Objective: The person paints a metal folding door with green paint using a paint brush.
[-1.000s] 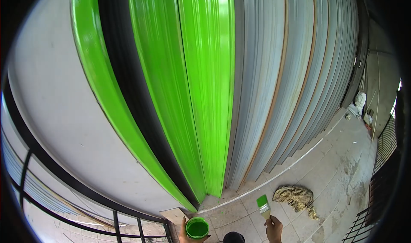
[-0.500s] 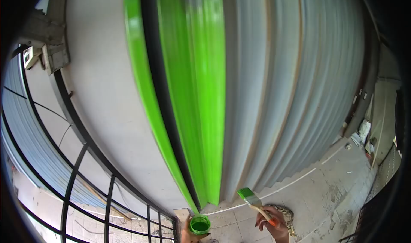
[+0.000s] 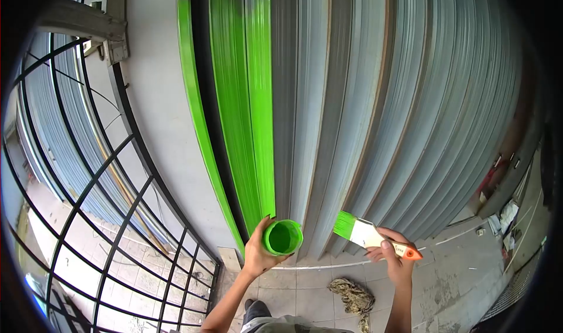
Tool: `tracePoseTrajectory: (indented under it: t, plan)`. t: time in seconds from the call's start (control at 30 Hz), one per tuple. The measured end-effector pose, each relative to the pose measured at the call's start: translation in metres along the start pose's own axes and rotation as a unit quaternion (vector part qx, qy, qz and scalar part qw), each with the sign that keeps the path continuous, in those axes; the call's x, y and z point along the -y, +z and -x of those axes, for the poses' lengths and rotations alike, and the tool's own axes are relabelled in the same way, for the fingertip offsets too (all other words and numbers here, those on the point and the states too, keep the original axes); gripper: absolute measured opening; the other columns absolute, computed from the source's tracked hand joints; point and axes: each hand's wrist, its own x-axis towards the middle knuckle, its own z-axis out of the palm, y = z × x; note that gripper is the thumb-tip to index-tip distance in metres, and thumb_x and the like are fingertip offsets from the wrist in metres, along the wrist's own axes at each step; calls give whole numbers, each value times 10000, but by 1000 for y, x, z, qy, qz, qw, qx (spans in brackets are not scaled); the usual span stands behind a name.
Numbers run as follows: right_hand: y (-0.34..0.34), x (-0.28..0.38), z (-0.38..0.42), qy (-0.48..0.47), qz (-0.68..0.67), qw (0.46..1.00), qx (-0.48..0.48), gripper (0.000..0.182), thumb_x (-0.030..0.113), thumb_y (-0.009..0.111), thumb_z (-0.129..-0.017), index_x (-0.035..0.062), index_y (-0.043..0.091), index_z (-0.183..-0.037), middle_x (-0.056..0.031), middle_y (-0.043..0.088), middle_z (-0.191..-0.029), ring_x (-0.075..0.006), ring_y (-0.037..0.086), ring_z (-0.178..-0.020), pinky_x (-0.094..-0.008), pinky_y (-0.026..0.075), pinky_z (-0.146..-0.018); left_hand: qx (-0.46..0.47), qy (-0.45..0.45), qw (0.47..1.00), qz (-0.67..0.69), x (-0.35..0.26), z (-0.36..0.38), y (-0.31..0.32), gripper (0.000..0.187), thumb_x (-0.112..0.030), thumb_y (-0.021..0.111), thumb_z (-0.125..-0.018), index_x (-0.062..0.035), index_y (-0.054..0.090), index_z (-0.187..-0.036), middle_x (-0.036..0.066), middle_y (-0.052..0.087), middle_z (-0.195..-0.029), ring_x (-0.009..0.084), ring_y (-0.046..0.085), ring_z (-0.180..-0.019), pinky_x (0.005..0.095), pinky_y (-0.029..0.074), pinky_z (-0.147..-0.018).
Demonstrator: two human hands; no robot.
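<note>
Your left hand (image 3: 255, 252) is closed around a green paint cup (image 3: 282, 237), near 6 o'clock from the middle of your view. Your thumb and fingers wrap its 9 o'clock side and underside, and its mouth faces you, showing green paint inside.

Your right hand (image 3: 396, 257), out at 4 o'clock, grips a paintbrush (image 3: 368, 235) by its pale, orange-ended handle. The brush lies at a slant: its green-coated bristles (image 3: 344, 224) point toward 10 o'clock and the handle's end toward 4. The bristles sit at 3 o'clock from the cup, clear of its rim; you cannot tell from this angle how close they are to the metal behind.

Ahead of you stands a ribbed metal surface. Green-painted strips (image 3: 261, 128) run down from 11 o'clock toward 7, with a dark strip (image 3: 220, 142) between two of them. Bare grey ribs (image 3: 404, 98) fill the side from 12 to 3 o'clock.

A pale wall panel (image 3: 161, 92) stands at 10 o'clock, and a black metal grille (image 3: 100, 180) at 9. A crumpled, stained cloth (image 3: 353, 296) lies at 5 o'clock on the tiled floor (image 3: 278, 298).
</note>
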Motion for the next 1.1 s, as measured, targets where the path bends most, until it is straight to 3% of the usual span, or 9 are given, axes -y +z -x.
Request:
tracePoseTrajectory:
  t: [0.2,0.37,0.47,0.5,0.6,0.63,0.73,0.97,1.1]
  plan:
    - [-16,-3,-20,-116,-60,989,75,242,43,591,-913,-78,569,-1121,-211,678,-919,-217,692,-715,-295,588,-627,1,82,995,-49,-18,-26,-2,1037,-124,876,-474,-40,365,-1372,128,562,-1284,323,538,-1173,395,440,-1005]
    - [0,3,-38,-118,-147,978,94,252,25,601,-904,-89,579,-1128,-215,679,-953,-233,706,-777,-302,596,-654,4,128,988,-86,-28,-40,-7,980,-105,852,-498,-56,391,-1362,124,535,-1312,342,488,-1227,477,360,-1074]
    - [0,8,-52,-147,-76,967,193,241,15,598,-904,-94,591,-1118,-212,683,-954,-240,709,-791,-298,597,-682,10,159,980,-117,-29,-42,-8,972,-118,856,-510,-69,396,-1365,127,511,-1338,334,468,-1251,488,342,-1090]
    - [1,9,-54,-117,-84,963,226,248,36,625,-896,-74,608,-1118,-188,692,-961,-224,711,-800,-279,594,-712,26,160,977,-136,-29,-42,-9,980,-135,859,-525,-78,381,-1378,130,491,-1358,330,451,-1268,502,321,-1103]
    - [11,17,-63,-171,43,942,285,268,77,658,-883,-8,628,-1136,-139,707,-962,-181,709,-815,-265,585,-701,41,158,972,-167,-31,-42,-15,988,-148,862,-533,-79,368,-1386,131,485,-1365,328,443,-1276,506,316,-1105]
    - [16,17,-66,-231,98,924,289,290,110,684,-865,69,646,-1149,-92,714,-955,-163,704,-796,-269,562,-655,43,161,971,-169,-30,-41,-17,988,-157,862,-541,-77,359,-1389,124,489,-1363,327,444,-1277,510,315,-1105]
    - [23,24,-73,-268,191,871,364,298,123,682,-864,114,652,-1160,-78,713,-943,-181,692,-751,-293,529,-610,46,176,967,-180,-33,-40,-20,975,-159,857,-550,-69,360,-1384,115,493,-1362,325,446,-1276,507,315,-1107]
    - [46,20,-91,-272,152,840,444,210,62,705,-807,78,714,-1016,-100,714,-849,-190,676,-680,-288,509,-586,64,163,967,-183,-36,-34,-20,993,-155,850,-552,-54,332,-1394,110,508,-1349,325,452,-1271,499,328,-1101]
    - [56,12,-91,-235,139,881,387,107,79,724,-789,39,719,-888,-87,704,-752,-160,670,-640,-270,500,-567,75,151,968,-188,-33,-29,-19,1006,-134,842,-543,-48,321,-1400,111,520,-1337,329,457,-1264,496,339,-1093]
